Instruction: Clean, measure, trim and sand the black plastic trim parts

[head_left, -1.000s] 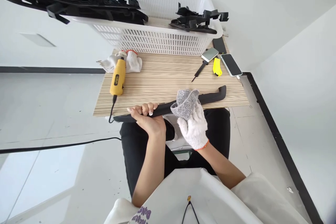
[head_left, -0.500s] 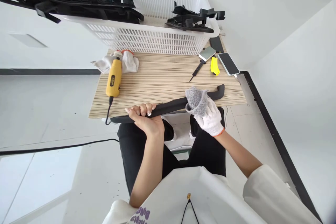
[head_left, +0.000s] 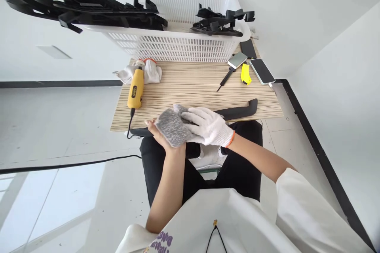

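A long black plastic trim strip (head_left: 237, 113) lies along the near edge of the table, its hooked end at the right. My left hand (head_left: 160, 136), bare, grips the strip near its left end, with most of its fingers hidden under a grey cloth (head_left: 171, 127). In a white knit glove, my right hand (head_left: 208, 127) presses the cloth onto the strip beside my left hand, its fingers bent over the cloth. The middle of the strip is covered by the cloth and glove.
A white plastic basket (head_left: 184, 47) with several black plastic parts (head_left: 113, 14) stands at the back. On the table (head_left: 184, 87) are a yellow corded tool (head_left: 136, 89), white gloves (head_left: 152, 72), a yellow cutter (head_left: 245, 74), a phone (head_left: 262, 71) and a small grey-topped device (head_left: 237, 60).
My right hand and the grey cloth have slid left along the strip, from near its hooked end to my left hand. My left hand keeps its hold. The view has shifted slightly.
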### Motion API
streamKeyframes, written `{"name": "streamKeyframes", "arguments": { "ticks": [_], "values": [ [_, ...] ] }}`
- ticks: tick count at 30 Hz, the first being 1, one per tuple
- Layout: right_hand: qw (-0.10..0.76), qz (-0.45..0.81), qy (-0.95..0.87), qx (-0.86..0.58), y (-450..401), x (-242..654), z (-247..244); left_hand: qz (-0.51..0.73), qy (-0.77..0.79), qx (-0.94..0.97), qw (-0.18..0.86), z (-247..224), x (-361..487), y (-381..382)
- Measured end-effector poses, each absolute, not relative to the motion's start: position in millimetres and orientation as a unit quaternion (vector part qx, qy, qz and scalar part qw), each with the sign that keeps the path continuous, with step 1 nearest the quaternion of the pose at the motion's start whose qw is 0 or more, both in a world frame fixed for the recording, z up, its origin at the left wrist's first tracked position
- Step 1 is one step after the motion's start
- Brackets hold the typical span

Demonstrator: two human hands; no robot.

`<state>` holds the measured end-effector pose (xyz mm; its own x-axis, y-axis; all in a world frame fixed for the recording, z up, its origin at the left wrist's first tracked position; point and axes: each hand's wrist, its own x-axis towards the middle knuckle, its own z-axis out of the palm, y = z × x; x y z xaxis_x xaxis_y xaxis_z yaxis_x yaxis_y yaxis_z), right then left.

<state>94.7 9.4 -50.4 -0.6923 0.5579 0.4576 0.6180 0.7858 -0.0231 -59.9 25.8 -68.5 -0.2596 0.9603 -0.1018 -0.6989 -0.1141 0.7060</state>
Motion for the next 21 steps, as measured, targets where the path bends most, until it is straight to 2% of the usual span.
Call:
{"name": "streamKeyframes", "arguments": {
  "ticks": [4,10,15,21],
  "values": [
    [0.179,-0.062,-0.916,-0.354,-0.8,164.9,-46.9,0.794,0.265,0.088,0.540,-64.2,-55.8,23.1],
    [0.120,-0.052,-0.892,-0.433,-13.5,256.3,-47.9,0.796,0.259,0.077,0.542,-57.7,-53.1,21.6],
    [0.149,-0.036,-0.894,-0.421,-1.4,215.8,-44.3,0.798,0.260,0.076,0.539,-62.5,-56.4,23.0],
    [0.141,-0.033,-0.939,-0.312,27.2,115.9,-31.0,0.800,0.247,0.073,0.542,-64.0,-58.3,29.2]
  ]
}}
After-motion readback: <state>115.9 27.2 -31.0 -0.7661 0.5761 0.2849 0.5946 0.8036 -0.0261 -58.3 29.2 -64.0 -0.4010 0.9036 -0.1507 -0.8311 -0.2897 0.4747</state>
